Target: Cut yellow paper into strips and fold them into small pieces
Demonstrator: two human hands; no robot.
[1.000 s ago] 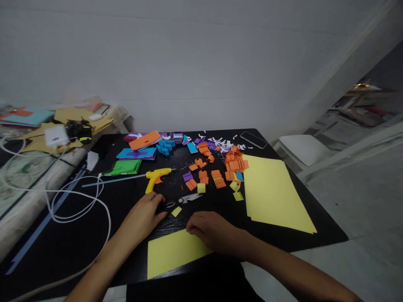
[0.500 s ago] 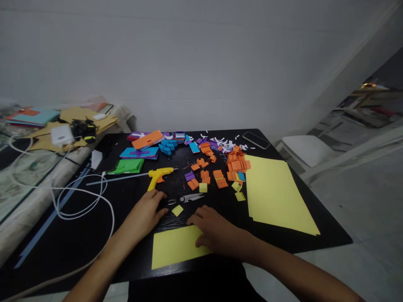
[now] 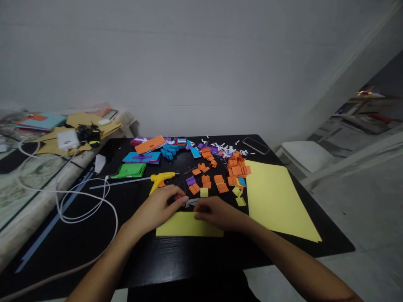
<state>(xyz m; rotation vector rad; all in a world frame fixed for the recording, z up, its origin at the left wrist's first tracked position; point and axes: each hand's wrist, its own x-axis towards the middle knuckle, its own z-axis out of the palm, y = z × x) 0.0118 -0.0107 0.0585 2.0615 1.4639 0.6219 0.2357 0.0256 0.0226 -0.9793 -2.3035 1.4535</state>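
Note:
A rectangular yellow paper sheet (image 3: 189, 228) lies before me near the front of the black table. My right hand (image 3: 217, 213) is closed at its far edge, thumb against the paper and fingers curled. My left hand (image 3: 162, 206) is over the sheet's far left corner, thumb and fingertips drawn together; anything between them is hidden. Scissors (image 3: 191, 202) lie just beyond the fingertips, partly covered. A yellow glue gun (image 3: 162, 178) rests past my left hand. Small folded orange paper pieces (image 3: 222, 184) and a small yellow paper square (image 3: 204, 192) lie beyond.
Large yellow sheets (image 3: 277, 197) are stacked on the right. Behind are a phone (image 3: 255, 145), white paper scraps (image 3: 225, 149), green folded paper (image 3: 130, 170) and a blue paper stack (image 3: 141, 157). A white cable (image 3: 108, 201) loops across the table's left side.
The yellow sheet has moved away from the table's front edge and slightly right. My left hand has moved right from beside the glue gun to the sheet, closer to my right hand.

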